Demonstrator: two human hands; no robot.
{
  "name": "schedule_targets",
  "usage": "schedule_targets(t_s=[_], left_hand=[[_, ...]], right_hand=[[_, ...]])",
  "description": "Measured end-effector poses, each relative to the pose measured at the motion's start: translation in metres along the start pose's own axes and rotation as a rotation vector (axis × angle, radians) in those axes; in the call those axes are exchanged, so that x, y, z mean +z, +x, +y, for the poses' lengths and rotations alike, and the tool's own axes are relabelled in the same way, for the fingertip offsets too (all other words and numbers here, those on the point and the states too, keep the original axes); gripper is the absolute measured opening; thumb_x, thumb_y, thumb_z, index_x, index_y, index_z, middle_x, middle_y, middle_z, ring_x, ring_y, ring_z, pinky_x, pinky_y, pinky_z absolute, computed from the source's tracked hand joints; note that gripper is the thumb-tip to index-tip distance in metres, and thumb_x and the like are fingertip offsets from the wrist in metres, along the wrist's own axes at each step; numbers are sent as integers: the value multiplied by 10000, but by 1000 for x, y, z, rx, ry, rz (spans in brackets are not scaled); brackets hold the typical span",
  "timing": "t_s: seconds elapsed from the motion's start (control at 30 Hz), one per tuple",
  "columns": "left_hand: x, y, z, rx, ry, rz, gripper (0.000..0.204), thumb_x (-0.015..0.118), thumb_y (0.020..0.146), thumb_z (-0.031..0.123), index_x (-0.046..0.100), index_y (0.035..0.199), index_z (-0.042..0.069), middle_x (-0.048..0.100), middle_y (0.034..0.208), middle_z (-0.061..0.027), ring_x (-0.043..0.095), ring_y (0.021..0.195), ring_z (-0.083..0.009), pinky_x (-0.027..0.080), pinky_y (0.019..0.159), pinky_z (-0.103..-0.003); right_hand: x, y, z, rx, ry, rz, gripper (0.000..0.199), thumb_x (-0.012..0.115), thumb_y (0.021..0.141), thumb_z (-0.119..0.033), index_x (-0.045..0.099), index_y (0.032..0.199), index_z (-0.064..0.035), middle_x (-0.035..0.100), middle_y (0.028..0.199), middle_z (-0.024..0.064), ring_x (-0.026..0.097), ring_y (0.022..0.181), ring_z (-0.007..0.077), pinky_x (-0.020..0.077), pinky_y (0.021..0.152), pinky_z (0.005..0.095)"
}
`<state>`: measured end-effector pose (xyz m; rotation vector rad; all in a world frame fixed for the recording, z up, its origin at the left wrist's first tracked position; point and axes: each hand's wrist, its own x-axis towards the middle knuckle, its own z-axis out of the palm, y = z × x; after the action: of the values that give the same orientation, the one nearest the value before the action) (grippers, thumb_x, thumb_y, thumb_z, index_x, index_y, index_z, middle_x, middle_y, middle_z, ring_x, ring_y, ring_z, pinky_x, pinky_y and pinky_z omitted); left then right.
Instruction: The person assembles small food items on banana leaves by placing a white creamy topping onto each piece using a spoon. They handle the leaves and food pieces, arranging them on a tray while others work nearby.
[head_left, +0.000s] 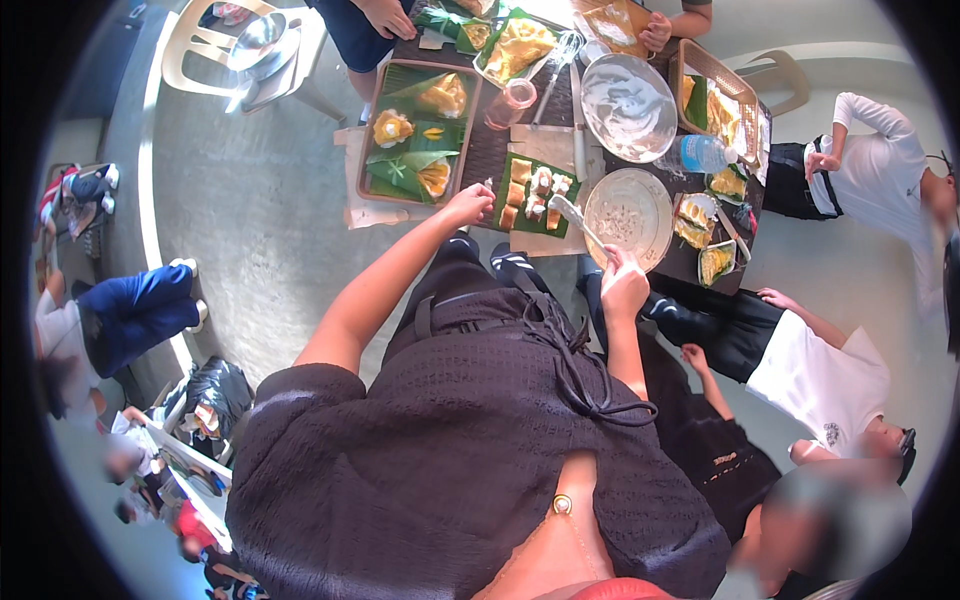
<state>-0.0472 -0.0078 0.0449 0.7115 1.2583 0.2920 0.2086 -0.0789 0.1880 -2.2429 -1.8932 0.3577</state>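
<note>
My right hand (625, 284) grips the handle of a spatula (592, 232), whose tip carries white cream. The tip is beside a green banana leaf (522, 240) that holds rows of small golden-brown pieces (516, 193), some topped with white cream. Close to the leaf's left edge is my left hand (468, 206), its fingertips drawn together; what they hold, if anything, is too small to make out. A wide round pan (655, 225) with cream smears lies just beyond my right hand, partly under the spatula.
Behind the pan stands a large metal bowl (628, 108) smeared with white cream. A leaf-lined tray (472, 130) of yellow food, a pink-tinted jar (511, 103), a blue-labelled bottle (705, 154) and a wicker basket (745, 90) crowd the table. Other people stand around it.
</note>
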Motion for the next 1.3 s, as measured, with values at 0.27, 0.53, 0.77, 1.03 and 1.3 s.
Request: schedule_targets(t_s=[0.27,0.53,0.77,1.03,1.3], left_hand=[[2,2,2,-1,21,-21,194,450,808,208,484,976,118,515,832,13,421,602,-60,397,559,-210],[4,-1,4,-12,16,-4,195,451,801,203,487,973,119,520,839,10,425,609,-62,401,566,-215],[2,2,0,-10,1,-3,190,452,802,199,487,970,117,519,829,16,419,592,-55,394,545,-205],[4,-4,12,-20,3,26,193,424,809,216,491,973,141,509,827,29,415,595,-45,386,545,-186],[-3,-10,0,19,-81,97,168,406,829,203,482,958,128,499,800,24,404,572,-35,377,523,-185]], right_hand=[[17,-9,6,-81,-9,64,205,531,678,-41,599,852,-126,554,759,65,554,707,265,440,627,341],[8,-11,-1,-74,-98,-34,196,529,691,-72,604,857,-144,561,760,64,554,715,255,437,634,338],[-38,6,-3,144,81,-76,199,538,704,-84,607,886,-128,598,763,67,575,660,227,436,583,322],[-75,99,14,55,71,252,186,538,721,-83,609,888,-123,600,768,76,577,689,233,437,598,314],[-21,191,34,-228,-505,237,151,482,725,-94,598,818,-114,569,767,76,575,697,238,461,615,339]])
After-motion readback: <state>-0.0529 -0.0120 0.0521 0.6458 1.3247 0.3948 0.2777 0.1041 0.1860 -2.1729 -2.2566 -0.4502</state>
